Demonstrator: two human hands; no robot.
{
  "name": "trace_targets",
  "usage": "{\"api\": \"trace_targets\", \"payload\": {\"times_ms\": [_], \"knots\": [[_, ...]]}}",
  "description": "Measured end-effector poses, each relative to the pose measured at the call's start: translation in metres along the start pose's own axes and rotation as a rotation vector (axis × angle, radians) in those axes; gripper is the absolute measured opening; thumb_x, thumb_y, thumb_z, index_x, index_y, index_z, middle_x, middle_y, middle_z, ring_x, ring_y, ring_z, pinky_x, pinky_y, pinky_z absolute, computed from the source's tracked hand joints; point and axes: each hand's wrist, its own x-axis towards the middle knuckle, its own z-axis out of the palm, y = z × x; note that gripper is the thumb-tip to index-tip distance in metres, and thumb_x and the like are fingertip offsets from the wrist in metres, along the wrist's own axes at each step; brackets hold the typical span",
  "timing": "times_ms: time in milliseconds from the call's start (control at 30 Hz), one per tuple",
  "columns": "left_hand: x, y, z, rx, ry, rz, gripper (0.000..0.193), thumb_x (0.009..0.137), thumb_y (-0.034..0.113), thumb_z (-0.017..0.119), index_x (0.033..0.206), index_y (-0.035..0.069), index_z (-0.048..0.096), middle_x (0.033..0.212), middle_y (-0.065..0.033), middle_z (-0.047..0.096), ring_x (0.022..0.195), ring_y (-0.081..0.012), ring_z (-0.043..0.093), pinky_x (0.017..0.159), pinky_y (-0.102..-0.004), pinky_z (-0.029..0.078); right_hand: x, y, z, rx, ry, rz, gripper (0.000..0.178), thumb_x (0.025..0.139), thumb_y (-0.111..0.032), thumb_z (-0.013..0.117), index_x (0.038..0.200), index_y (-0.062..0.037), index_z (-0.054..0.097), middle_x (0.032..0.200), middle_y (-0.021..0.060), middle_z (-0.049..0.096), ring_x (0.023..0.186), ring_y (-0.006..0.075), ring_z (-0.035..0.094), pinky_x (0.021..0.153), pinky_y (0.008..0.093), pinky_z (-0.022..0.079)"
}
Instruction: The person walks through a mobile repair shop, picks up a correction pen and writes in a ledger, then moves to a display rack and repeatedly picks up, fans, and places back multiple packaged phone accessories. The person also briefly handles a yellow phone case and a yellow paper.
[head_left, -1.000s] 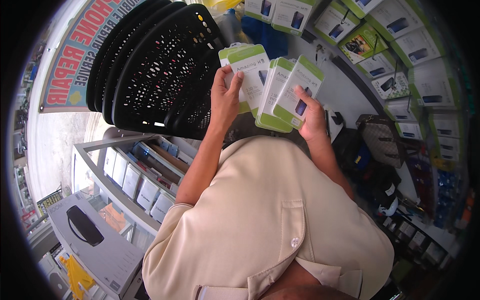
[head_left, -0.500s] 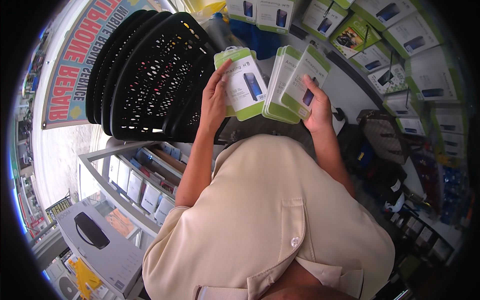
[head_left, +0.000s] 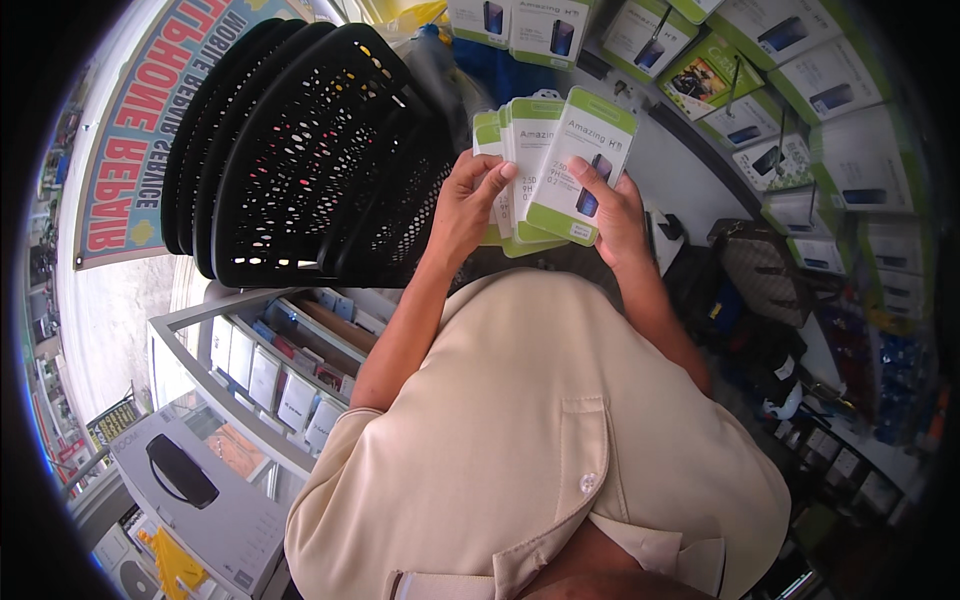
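Between the left hand (head_left: 466, 207), pinching their left edge, and the right hand (head_left: 620, 222), thumb clamped over the front one, green-and-white packets (head_left: 546, 188) overlap fanned, not squared into one stack; similar packs (head_left: 832, 98) hang beyond.

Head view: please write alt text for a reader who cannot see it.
The left hand and right hand hold fanned green-and-white packets in front of a beige shirt. Black baskets stand at left; similar packets hang at right.

Glass display case (head_left: 255, 425), pale frame: on top, one large grey box (head_left: 210, 520); inside, one row of white boxes (head_left: 265, 380).
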Motion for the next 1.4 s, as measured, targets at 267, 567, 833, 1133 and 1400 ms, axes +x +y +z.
{"api": "trace_targets", "payload": {"times_ms": [267,567,833,1133,1400], "knots": [[0.009,-0.003,-0.005,-0.096,0.027,0.013,0.032,0.105,0.032,0.067,0.103,0.001,0.071,0.114,-0.0035,0.058,0.104,-0.0129,0.059,0.094,-0.0287,0.046,-0.005,-0.008,-0.015,-0.027,-0.007,0.090,0.040,0.094,-0.023,0.080,0.124,-0.0008,0.065,0.111,0.0068,0.072,0.100,0.0140,0.070,0.089,0.0293,0.056],[0.011,0.013,-0.014,-0.162,0.016,0.052,0.031,0.102,0.027,0.072,0.120,0.006,0.059,0.115,-0.0059,0.068,0.099,-0.0112,0.065,0.088,-0.0274,0.053,-0.006,-0.005,-0.017,0.134,-0.019,0.099,0.041,0.094,-0.021,0.078,0.128,-0.0029,0.063,0.114,0.0073,0.070,0.103,0.0161,0.069,0.092,0.0310,0.056],[0.011,0.024,-0.013,-0.215,0.054,0.085,0.055,0.105,0.022,0.065,0.152,0.009,0.040,0.126,-0.0116,0.067,0.109,-0.0158,0.068,0.090,-0.0316,0.059,-0.002,0.004,-0.019,0.265,0.058,0.016,0.042,0.095,-0.019,0.076,0.131,-0.0039,0.061,0.118,0.0066,0.068,0.109,0.0172,0.067,0.097,0.0330,0.054],[0.006,0.029,-0.030,0.055,0.106,0.171,0.049,0.108,0.026,0.059,0.156,0.018,0.051,0.141,-0.0099,0.060,0.117,-0.0147,0.063,0.100,-0.0308,0.053,-0.005,-0.004,-0.034,0.269,0.091,-0.016,0.047,0.095,-0.019,0.076,0.135,-0.0023,0.059,0.122,0.0075,0.067,0.112,0.0190,0.066,0.098,0.0341,0.054],[0.003,0.025,-0.017,-0.078,-0.044,0.089,0.047,0.104,0.036,0.067,0.143,0.009,0.064,0.129,-0.0069,0.057,0.122,-0.0180,0.059,0.106,-0.0330,0.047,-0.007,-0.003,0.001,0.132,-0.009,0.003,0.035,0.094,-0.018,0.078,0.124,-0.0048,0.066,0.111,0.0047,0.070,0.101,0.0138,0.068,0.090,0.0300,0.055]]}}
